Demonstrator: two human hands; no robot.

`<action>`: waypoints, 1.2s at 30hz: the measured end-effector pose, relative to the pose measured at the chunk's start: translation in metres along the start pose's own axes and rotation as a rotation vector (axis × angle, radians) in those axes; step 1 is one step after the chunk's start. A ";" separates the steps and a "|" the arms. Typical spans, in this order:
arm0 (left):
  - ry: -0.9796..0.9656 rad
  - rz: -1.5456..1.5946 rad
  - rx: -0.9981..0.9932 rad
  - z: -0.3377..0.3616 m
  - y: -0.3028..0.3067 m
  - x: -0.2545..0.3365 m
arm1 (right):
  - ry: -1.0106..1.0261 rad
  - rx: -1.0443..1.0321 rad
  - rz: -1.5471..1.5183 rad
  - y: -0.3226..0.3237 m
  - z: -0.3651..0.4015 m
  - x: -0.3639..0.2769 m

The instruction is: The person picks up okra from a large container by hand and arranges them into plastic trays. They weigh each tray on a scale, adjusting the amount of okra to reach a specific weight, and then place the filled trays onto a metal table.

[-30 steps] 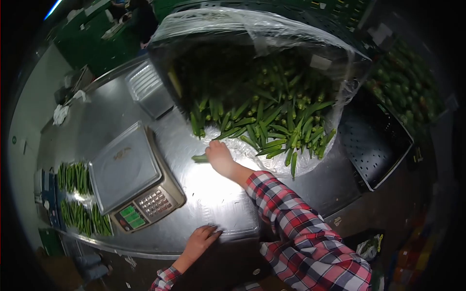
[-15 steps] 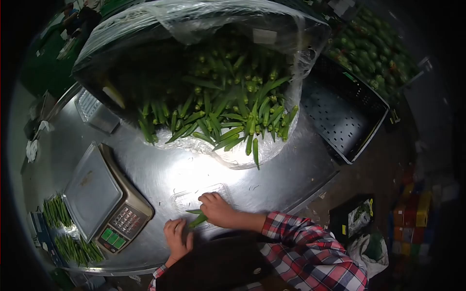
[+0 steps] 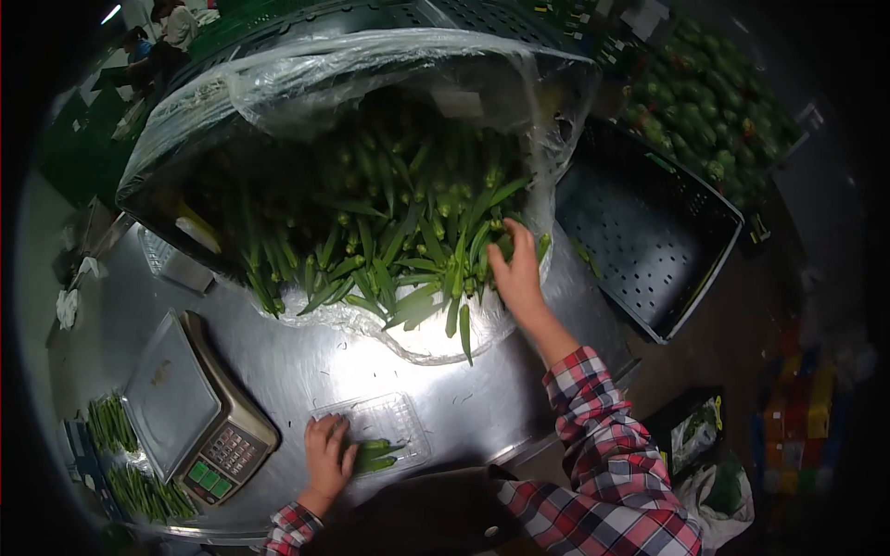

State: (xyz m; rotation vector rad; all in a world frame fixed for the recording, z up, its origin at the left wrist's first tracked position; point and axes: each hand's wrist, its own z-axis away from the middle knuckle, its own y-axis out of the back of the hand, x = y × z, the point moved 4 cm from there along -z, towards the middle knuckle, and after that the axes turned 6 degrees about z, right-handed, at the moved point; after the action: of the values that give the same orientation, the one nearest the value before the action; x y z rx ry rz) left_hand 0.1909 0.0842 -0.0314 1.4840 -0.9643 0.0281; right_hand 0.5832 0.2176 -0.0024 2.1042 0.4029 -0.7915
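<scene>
My right hand is at the front right of a heap of green okra, thumb and fingers apart around the pods there; nothing is clearly gripped. The heap spills from a dark crate lined with clear plastic film. Lower down on the steel table, my left hand lies at the left end of a clear plastic tray, its fingers bent and its thumb spread from them. A few okra pods lie in the tray, just right of that thumb.
A digital scale stands on the left, with packed trays of okra beyond it at the table's edge. On the right is a black perforated crate, with a pile of green produce behind. Other people are far back left.
My right hand has moved from the tray up to the okra heap. Pods that were by my hands now lie in the tray. My left hand stays near the tray; the view has shifted slightly.
</scene>
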 end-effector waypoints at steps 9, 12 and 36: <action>0.028 -0.069 0.541 -0.145 0.088 -0.031 | -0.043 0.409 -0.137 0.057 -0.084 -0.007; 0.215 0.253 0.870 -0.182 0.118 -0.072 | 0.224 0.136 -0.073 0.038 -0.084 -0.045; -0.149 -0.168 0.242 -0.290 0.007 -0.025 | 0.617 -0.197 0.563 -0.075 -0.045 -0.068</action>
State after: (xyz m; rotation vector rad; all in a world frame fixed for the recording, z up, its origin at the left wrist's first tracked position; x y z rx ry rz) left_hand 0.3215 0.3401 0.0183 1.8064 -0.9778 -0.0915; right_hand 0.5097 0.2978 0.0186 2.0845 0.1737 0.2251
